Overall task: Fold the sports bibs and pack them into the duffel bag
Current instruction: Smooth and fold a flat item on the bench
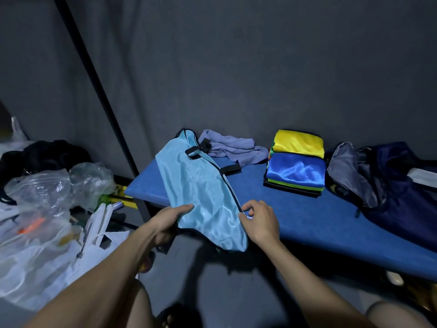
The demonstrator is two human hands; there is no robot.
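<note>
Now two hands (170, 221) (259, 221) grip one light-blue bib (198, 185).

My light-blue bib (201, 190) lies lengthwise, half folded; folded bibs (295, 166) sit stacked beside the open navy duffel (390, 185).

the bib (198, 185) is shiny light blue with black trim and straps. the tabletop (295, 216) is deep blue. in the folded stack, the top bib (299, 142) is yellow, the next one (295, 170) royal blue, with green and black edges below. the crumpled cloth (234, 146) is lavender, the duffel bag (397, 185) navy with grey lining.
</note>
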